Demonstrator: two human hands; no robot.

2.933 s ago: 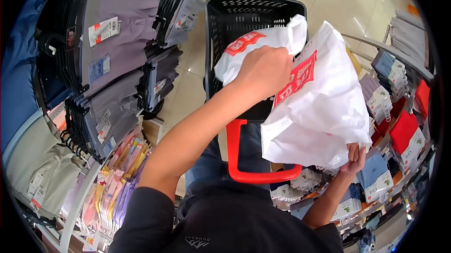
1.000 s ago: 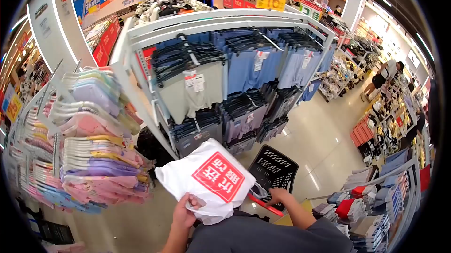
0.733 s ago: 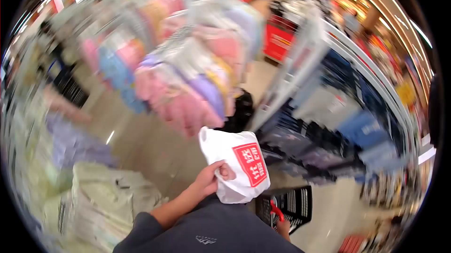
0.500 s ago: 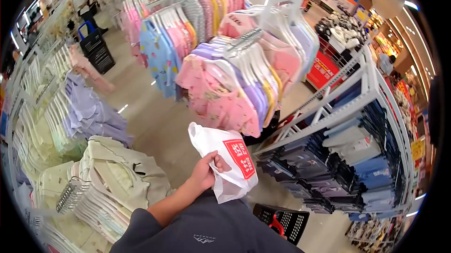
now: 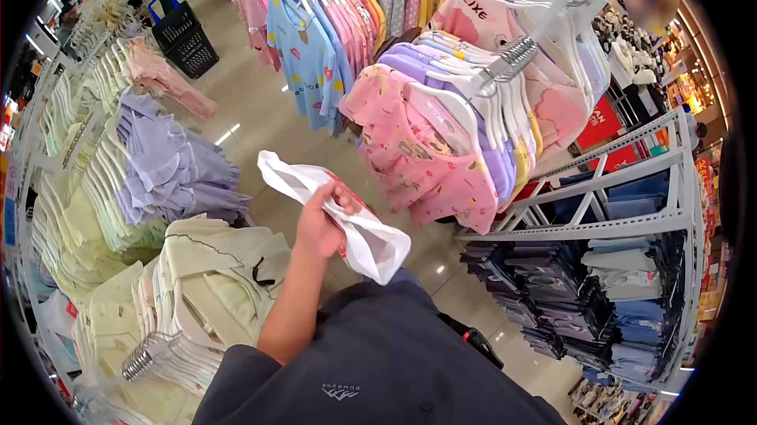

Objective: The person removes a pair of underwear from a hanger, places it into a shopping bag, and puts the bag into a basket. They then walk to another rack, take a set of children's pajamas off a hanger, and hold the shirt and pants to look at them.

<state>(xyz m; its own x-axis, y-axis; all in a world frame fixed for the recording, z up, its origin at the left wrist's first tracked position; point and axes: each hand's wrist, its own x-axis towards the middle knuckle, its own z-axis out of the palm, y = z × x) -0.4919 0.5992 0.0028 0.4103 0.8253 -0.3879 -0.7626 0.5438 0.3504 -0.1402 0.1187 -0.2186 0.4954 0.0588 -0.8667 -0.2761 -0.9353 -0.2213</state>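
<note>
White bag (image 5: 380,248) has turned edge-on, clutched in my left hand (image 5: 322,224); basket (image 5: 487,351) now mostly hidden, so I can't tell my right hand's grip.

We see dark grey shirt (image 5: 386,354), faintly bluish, matte plain cloth, soft folds across front. Left sleeve (image 5: 236,382) short, loose, same grey, ending near elbow. On chest we make out small pale logo (image 5: 341,393): jagged mountain-like peaks, row of tiny letters alongside, too small for us to read surely. Left forearm (image 5: 289,311) and left hand (image 5: 319,228) bare, fingers ungloved.
</note>
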